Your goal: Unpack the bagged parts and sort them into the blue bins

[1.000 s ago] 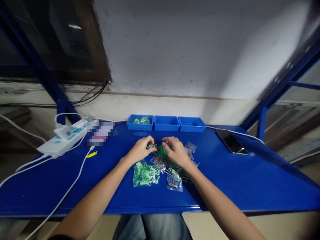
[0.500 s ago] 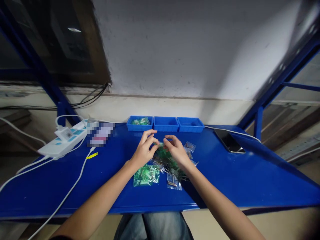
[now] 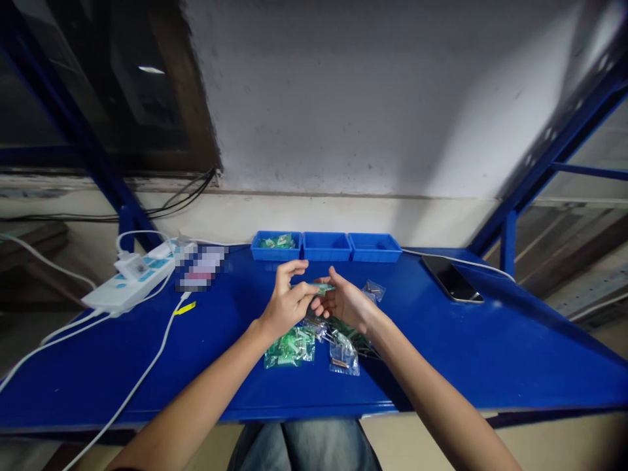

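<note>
My left hand point(image 3: 289, 299) pinches a small green plastic packet point(image 3: 324, 288) above the table. Beside it, my right hand point(image 3: 346, 302) has its thumb raised and its fingers apart and curled beneath the packet; whether they touch it I cannot tell. Below my left hand lie bright green packets point(image 3: 289, 347) with pale pieces inside. A clear packet of metal pins or screws point(image 3: 343, 353) rests closer to the front edge. More green packets point(image 3: 360, 340) lie partly hidden under my right hand, and another clear packet point(image 3: 375, 290) shows beyond it.
Three blue trays stand along the back: the left tray point(image 3: 255, 252) holds green packets, beside the middle tray point(image 3: 327, 254) and right tray point(image 3: 375, 255). A phone point(image 3: 451, 278) lies to the right. A white power strip point(image 3: 127, 278) with cables and a pixelated object point(image 3: 201, 268) occupy the left.
A green packet has come up off the pile into my left hand's fingers. My right hand has turned, its fingers now reaching under the packet with the thumb up.
</note>
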Tool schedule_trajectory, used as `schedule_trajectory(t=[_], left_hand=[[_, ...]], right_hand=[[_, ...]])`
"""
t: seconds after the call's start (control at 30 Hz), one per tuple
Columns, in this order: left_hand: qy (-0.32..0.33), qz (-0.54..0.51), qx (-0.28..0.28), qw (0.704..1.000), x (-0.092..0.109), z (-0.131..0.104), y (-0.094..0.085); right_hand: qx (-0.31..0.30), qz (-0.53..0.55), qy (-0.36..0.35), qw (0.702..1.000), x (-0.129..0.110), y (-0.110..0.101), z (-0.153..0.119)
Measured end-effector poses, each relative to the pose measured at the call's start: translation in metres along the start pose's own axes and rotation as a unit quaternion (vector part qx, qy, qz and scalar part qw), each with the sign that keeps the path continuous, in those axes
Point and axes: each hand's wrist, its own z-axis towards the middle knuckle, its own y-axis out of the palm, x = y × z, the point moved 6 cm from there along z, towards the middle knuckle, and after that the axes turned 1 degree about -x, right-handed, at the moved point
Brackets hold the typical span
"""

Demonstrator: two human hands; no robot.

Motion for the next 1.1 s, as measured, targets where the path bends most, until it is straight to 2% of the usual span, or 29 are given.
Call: schedule_trajectory(t=[0.1,0.2,0.27,0.33,0.43,0.5,0.6,0.67,0.73,0.83,0.9,1.0,1.1], left_hand=[[0.005,0.004,-0.024,1.0,0.003,0.0,0.004],[-0.025,0.035,-0.096,0.994,0.001,-0.002,0.016],[-0.067,0.052,-0.132,0.988,-0.003,-0.004,0.021],[-0.118,0.056,-0.142,0.981,-0.01,-0.004,0.023],[-0.206,0.045,-0.132,0.969,-0.023,-0.004,0.02],[-0.295,-0.018,-0.135,0.946,-0.034,-0.007,0.02],[-0.442,-0.191,-0.124,0.867,-0.048,-0.018,0.027],[-0.48,-0.273,-0.106,0.827,-0.05,-0.022,0.031],[-0.462,-0.286,-0.089,0.835,-0.049,-0.02,0.03],[-0.398,-0.188,-0.042,0.897,-0.046,-0.014,0.018],[-0.34,-0.1,-0.021,0.935,-0.039,-0.008,0.008],[-0.237,-0.03,-0.036,0.97,-0.024,-0.001,0.004],[-0.163,-0.025,-0.076,0.983,-0.015,0.002,0.008]], right_hand=[[-0.011,0.027,-0.043,0.999,-0.005,0.004,-0.002],[0.051,0.052,-0.132,0.989,-0.012,-0.003,-0.001],[0.112,0.04,-0.175,0.977,-0.014,-0.013,-0.001],[0.157,-0.003,-0.216,0.964,-0.018,-0.021,-0.002],[0.169,-0.098,-0.271,0.943,-0.026,-0.023,-0.005],[0.162,-0.171,-0.304,0.923,-0.03,-0.019,-0.008],[0.178,-0.312,-0.356,0.863,-0.034,-0.01,-0.016],[0.197,-0.383,-0.371,0.822,-0.033,-0.005,-0.02],[0.211,-0.412,-0.364,0.808,-0.032,-0.004,-0.021],[0.23,-0.411,-0.341,0.813,-0.03,-0.009,-0.019],[0.235,-0.391,-0.323,0.829,-0.031,-0.012,-0.018],[0.227,-0.335,-0.296,0.865,-0.031,-0.016,-0.015],[0.213,-0.283,-0.284,0.891,-0.031,-0.017,-0.013]])
